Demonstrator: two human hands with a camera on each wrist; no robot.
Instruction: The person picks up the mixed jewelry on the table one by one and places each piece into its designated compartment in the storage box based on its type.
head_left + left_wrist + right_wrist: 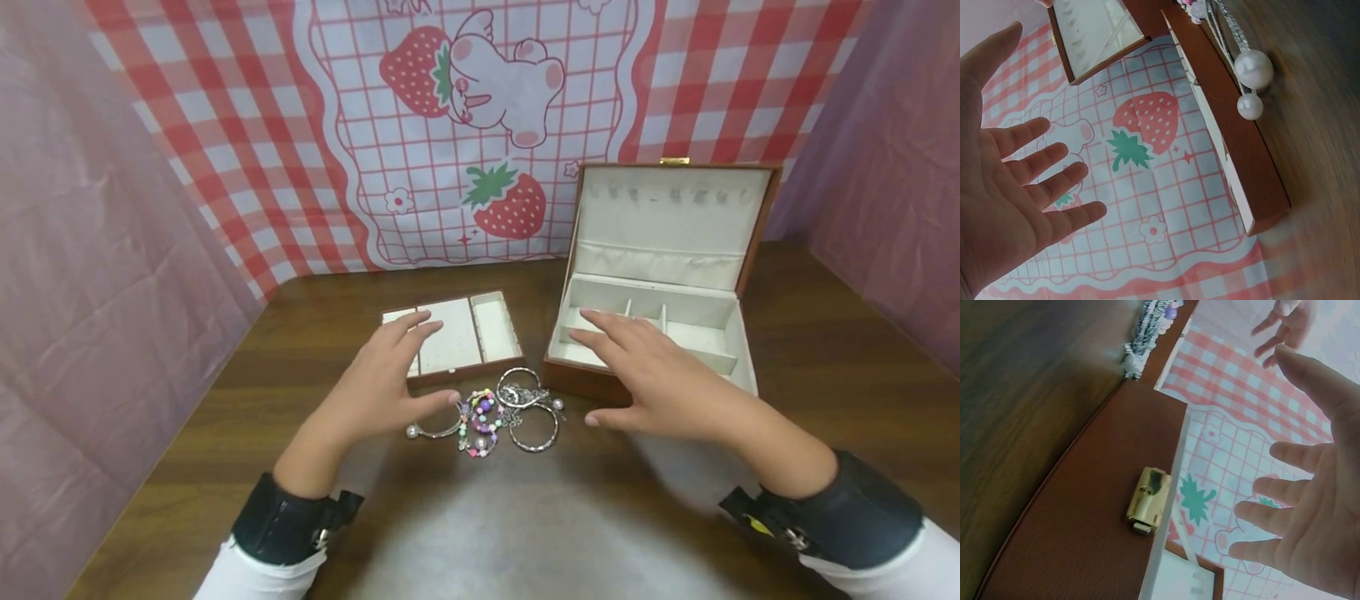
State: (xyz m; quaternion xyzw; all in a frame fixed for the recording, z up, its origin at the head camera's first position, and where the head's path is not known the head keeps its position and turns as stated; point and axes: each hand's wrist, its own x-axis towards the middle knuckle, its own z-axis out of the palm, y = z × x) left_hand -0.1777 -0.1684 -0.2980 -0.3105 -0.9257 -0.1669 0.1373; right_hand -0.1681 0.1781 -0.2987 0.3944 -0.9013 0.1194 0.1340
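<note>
"While I watch from afar, what's held?"

"Nothing; left grip [378, 383] and right grip [652, 379] are both spread. The jewellery [501, 410] lies between them, before one tray [448, 333] and near one box [581, 380], probably central for easy reach."

"Count?"

"I count at least two bangles [534, 449]; overlapping beads [485, 406] I can't."

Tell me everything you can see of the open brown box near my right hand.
The box looks leather-covered outside, with a pale lining and thin dividers forming compartments. Its lid stands raised at the back, with a gathered pocket along its lower inside and a gold tab on top. A gold clasp sits on the front. It rests upright on the wooden table. The right hand hides part of it; no contact shows.
</note>
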